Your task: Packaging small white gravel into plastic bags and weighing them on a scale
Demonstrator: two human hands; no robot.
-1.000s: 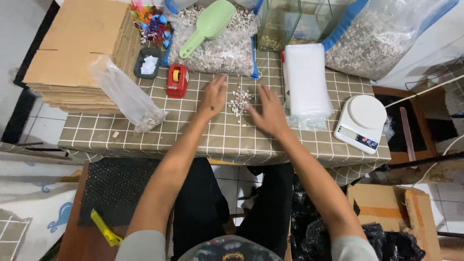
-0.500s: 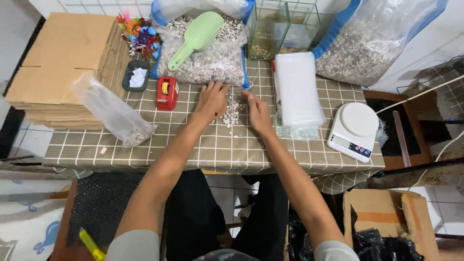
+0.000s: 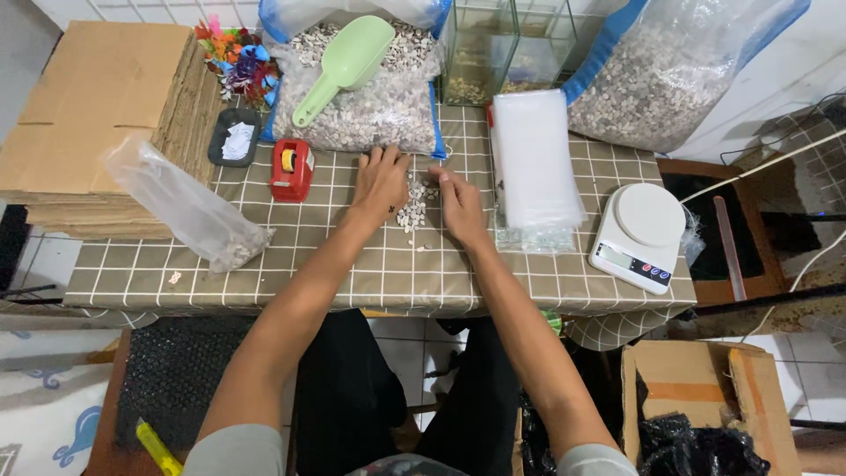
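Your left hand (image 3: 381, 181) lies flat with fingers spread and your right hand (image 3: 458, 204) cups loosely, both around the small pile of pale shells (image 3: 412, 210) on the checked surface (image 3: 352, 264), at 6 o'clock from the open shell bag (image 3: 361, 115)

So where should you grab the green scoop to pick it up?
Take the green scoop by its handle, the thin part pointing down and left toward the red tape holder. Come from that lower left side, probably with the left hand, which is nearer. The wide bowl lies on the open bag of pebbles, so the handle is the easier grip.
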